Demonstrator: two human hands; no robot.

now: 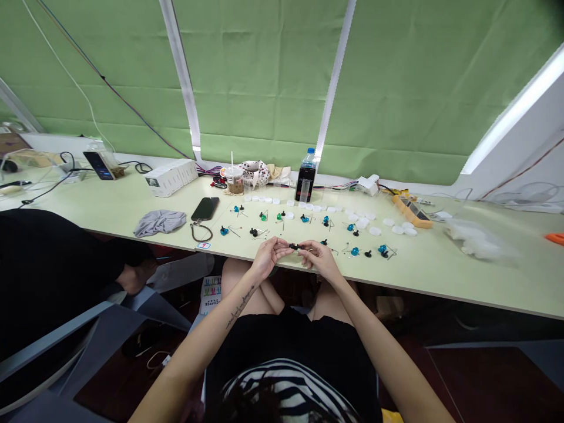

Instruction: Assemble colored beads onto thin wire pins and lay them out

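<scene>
Black part (pixel 294 247) pinched in left grip (pixel 269 257) and right grip (pixel 321 258), by near edge of surface (pixel 453 279), "COFFEE" lettering (pixel 212 304) below left.

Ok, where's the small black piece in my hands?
In the head view, the black piece is near the middle, by the table's near edge, between the left hand and right hand.

On pale-green table (pixel 440 270): blue parts (pixel 355 251), white discs (pixel 362 223), phone (pixel 205 208), grey cloth (pixel 159 223).
</scene>
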